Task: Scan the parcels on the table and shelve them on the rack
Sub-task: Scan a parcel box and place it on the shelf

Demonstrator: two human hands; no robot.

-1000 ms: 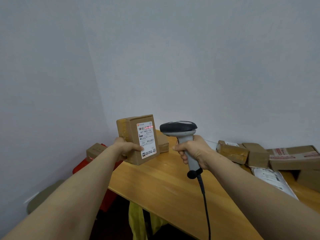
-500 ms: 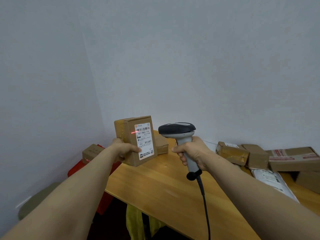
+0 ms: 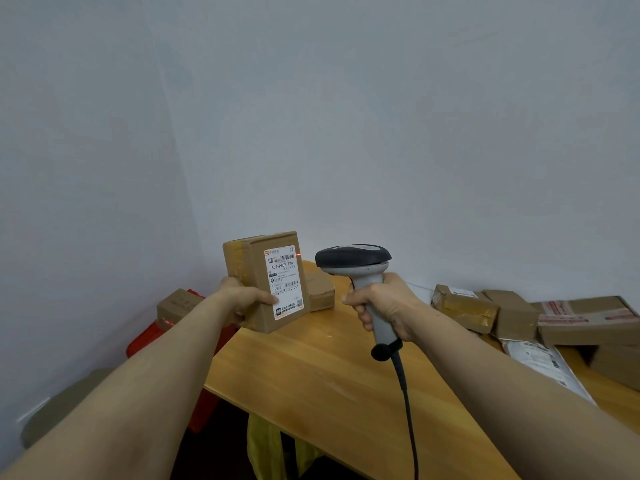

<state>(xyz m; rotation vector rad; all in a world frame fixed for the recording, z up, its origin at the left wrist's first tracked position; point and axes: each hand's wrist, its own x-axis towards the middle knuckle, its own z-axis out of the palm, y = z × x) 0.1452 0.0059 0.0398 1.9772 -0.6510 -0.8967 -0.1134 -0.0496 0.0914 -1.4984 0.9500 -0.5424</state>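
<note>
While my left hand (image 3: 247,299) grips a cardboard parcel (image 3: 254,271) upright at centre frame, over the table's (image 3: 329,368) left corner, my right hand (image 3: 384,306) is wrapped round the barcode scanner (image 3: 353,259). Its red line shows at the top right edge of the shipping label (image 3: 284,282). I judge the job to be early: several parcels (image 3: 464,306) lie at the right, and no rack is in view.

Plain grey-white walls (image 3: 381,116), meeting in a corner at L. Low by L wall: red plastic crate (image 3: 143,341). Nearer, btm-L: olive-drab thing (image 3: 65,410), blurred, can't ID. Btm centre, in shadow, R of the crate: crumpled yellow plastic bag (image 3: 265,445), partly cut off by frame edge.
</note>
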